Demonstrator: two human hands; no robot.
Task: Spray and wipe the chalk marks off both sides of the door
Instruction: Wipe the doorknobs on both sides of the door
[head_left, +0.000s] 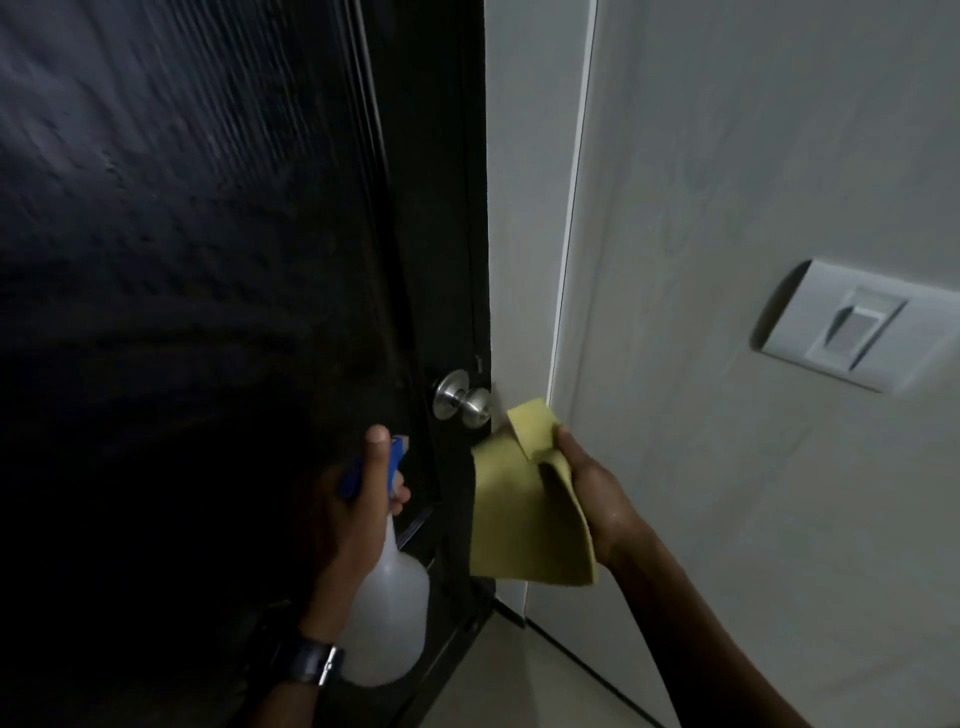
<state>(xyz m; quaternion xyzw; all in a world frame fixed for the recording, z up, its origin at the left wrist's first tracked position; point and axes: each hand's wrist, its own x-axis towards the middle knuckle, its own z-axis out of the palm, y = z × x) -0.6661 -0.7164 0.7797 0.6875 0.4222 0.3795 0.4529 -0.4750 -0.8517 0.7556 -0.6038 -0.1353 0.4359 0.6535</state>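
A dark, glossy door (208, 234) fills the left half of the view, with a round metal knob (462, 401) near its right edge. My left hand (348, 509) grips a translucent spray bottle (387, 618) with a blue trigger head, held close to the door just below the knob. My right hand (592, 488) holds a folded yellow cloth (524, 514) that hangs down beside the door's edge, right of the knob. No chalk marks stand out on the dim door face.
A white wall (727, 493) stands to the right, with a white light switch (852, 327) on it. A pale door frame strip (530, 208) runs beside the door's edge. Light floor (498, 686) shows at the bottom. A watch sits on my left wrist.
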